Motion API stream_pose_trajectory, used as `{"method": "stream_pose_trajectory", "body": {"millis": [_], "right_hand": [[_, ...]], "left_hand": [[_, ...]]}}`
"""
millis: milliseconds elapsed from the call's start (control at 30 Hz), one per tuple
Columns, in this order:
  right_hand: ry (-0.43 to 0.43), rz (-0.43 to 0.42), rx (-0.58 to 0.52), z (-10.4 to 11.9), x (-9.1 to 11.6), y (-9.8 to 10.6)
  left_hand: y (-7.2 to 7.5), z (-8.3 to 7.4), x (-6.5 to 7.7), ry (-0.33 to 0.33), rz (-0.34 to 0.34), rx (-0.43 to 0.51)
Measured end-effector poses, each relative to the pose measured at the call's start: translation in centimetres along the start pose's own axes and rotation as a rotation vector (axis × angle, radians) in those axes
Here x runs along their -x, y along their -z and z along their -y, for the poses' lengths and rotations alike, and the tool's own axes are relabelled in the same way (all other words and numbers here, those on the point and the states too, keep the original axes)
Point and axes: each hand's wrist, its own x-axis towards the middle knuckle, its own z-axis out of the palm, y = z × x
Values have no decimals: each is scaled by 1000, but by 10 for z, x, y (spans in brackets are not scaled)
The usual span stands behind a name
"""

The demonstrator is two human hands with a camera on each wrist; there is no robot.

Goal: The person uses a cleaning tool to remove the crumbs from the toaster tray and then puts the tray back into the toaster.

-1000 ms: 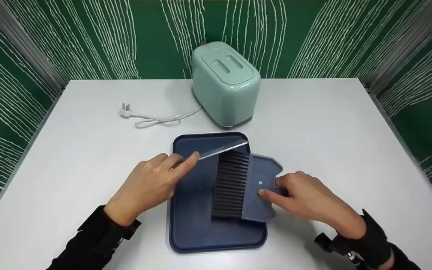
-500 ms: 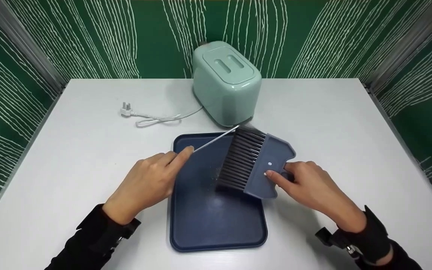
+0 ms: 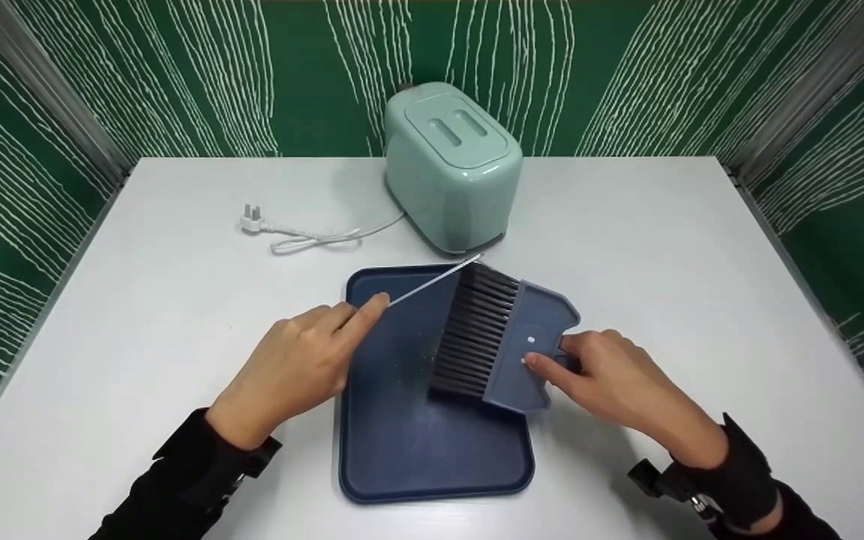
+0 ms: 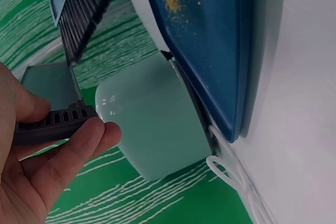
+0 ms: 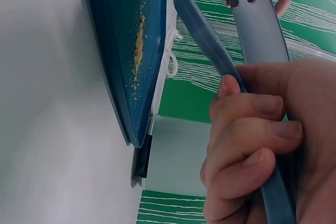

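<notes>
My left hand (image 3: 297, 367) grips a crumb tray (image 5: 261, 30) by its dark slotted end, thumb on one side and fingers on the other. In the head view the crumb tray appears edge-on as a thin bright strip slanting over the blue tray (image 3: 432, 457). My right hand (image 3: 616, 382) holds a wide hand brush (image 3: 529, 315) with a blue-grey body and dark bristles, its fingers curled round the handle. The tips of the upper bristles are right at the crumb tray's far end. Yellowish crumbs (image 5: 138, 51) lie on the blue tray below.
A mint-green toaster (image 3: 451, 172) stands behind the blue tray, close to its far edge. Its white cord and plug (image 3: 252, 221) lie on the white table (image 3: 649, 240) at the back left. Green patterned panels (image 3: 312, 82) enclose the back and sides.
The crumb tray has tipped to edge-on, its far end further from me. The brush rose off the blue tray, turned and swung away, then came slightly back down. Crumbs now show beneath.
</notes>
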Motion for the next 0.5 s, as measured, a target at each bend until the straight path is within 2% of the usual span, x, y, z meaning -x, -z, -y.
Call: {"method": "stream_pose_trajectory", "body": {"millis": [267, 500], "right_hand": [[-18, -70, 23, 0, 3, 5], [-19, -91, 28, 0, -1, 2]], "left_hand": [[-2, 2, 1, 16, 6, 30], [-3, 0, 1, 5, -14, 34]]}}
